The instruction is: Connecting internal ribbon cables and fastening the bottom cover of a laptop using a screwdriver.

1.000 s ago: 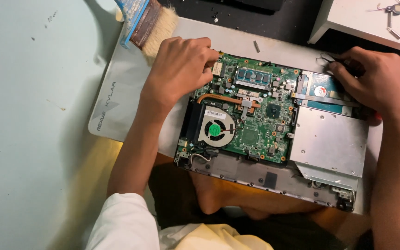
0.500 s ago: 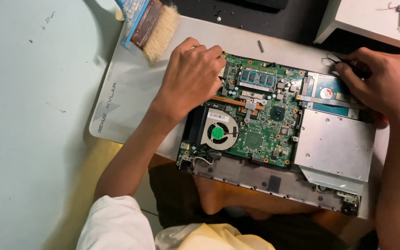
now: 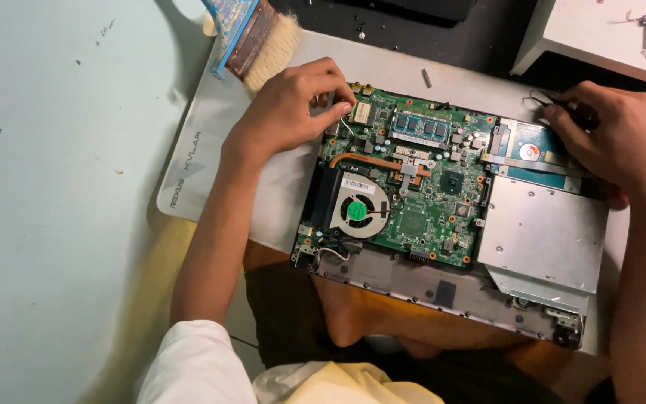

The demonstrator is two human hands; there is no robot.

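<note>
Both grips perhaps hide cables.

Left hand (image 3: pixel 293 105): fingertips pinched at a small card by the far left corner of the green motherboard (image 3: pixel 413 187).
Right hand (image 3: pixel 622 135): curled over black wires at the hard drive (image 3: pixel 525 150), far right corner.
Fan (image 3: pixel 357 211): seated at the board's near left.
Brush (image 3: pixel 252 37): laid at the grey mat's (image 3: pixel 196 150) far edge.

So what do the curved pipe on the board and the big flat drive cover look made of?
The curved pipe looks like copper: orange-brown with a dull metallic sheen. The drive cover looks like bare sheet metal, probably steel or aluminium: flat, matt silver-grey, with small screw holes.
</note>
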